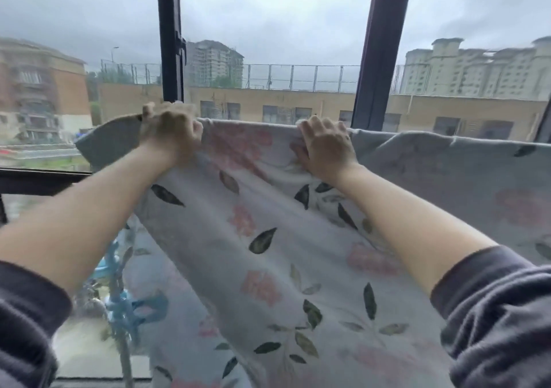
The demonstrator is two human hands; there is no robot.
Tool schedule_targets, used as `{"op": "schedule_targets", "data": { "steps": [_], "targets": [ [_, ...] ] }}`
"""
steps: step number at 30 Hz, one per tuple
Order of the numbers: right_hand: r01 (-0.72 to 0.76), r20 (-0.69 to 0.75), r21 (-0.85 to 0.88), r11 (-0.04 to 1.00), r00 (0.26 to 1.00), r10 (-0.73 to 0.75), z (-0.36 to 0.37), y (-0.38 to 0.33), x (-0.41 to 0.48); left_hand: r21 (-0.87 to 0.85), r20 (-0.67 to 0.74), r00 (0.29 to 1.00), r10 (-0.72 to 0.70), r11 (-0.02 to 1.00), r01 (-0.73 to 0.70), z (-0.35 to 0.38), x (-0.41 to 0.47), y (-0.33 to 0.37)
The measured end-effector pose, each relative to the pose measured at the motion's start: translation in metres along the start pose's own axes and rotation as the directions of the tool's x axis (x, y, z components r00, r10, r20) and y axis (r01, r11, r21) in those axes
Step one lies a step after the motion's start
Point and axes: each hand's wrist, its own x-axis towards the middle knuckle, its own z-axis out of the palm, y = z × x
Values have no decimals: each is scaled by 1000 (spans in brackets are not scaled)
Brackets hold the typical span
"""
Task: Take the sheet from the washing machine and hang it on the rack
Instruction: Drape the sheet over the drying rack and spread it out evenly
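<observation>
1 wide window (283,29) with dark upright frames fills the background. Across its lower half a grey sheet (268,238), printed with pink flowers and dark leaves, is draped over a support hidden beneath its top fold, and hangs down towards the camera. 2 bare forearms in dark pushed-up sleeves (492,313) are raised to that fold. The fold is gripped by the left hand (171,129) with curled fingers; the right hand (326,146) is hooked over it, fingers slightly spread. A blue plastic item (119,307), too blurred to identify, is seen lower left.
</observation>
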Motion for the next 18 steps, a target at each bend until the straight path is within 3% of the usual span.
{"op": "schedule_targets", "data": {
  "steps": [3,5,11,18],
  "targets": [
    [33,-56,74,997,998,-29,-2,9,-12,-26,-26,988,151,988,-151,11,-6,54],
    [-41,-77,87,995,996,48,-5,57,-38,-77,-39,970,240,967,-242,18,-5,119],
    [-165,-52,34,986,985,166,-13,147,-103,-90,-35,951,306,947,-308,29,-6,216],
    [-354,126,-26,935,927,354,-35,288,-232,-150,28,953,303,944,-295,30,-17,382]
  ]
}}
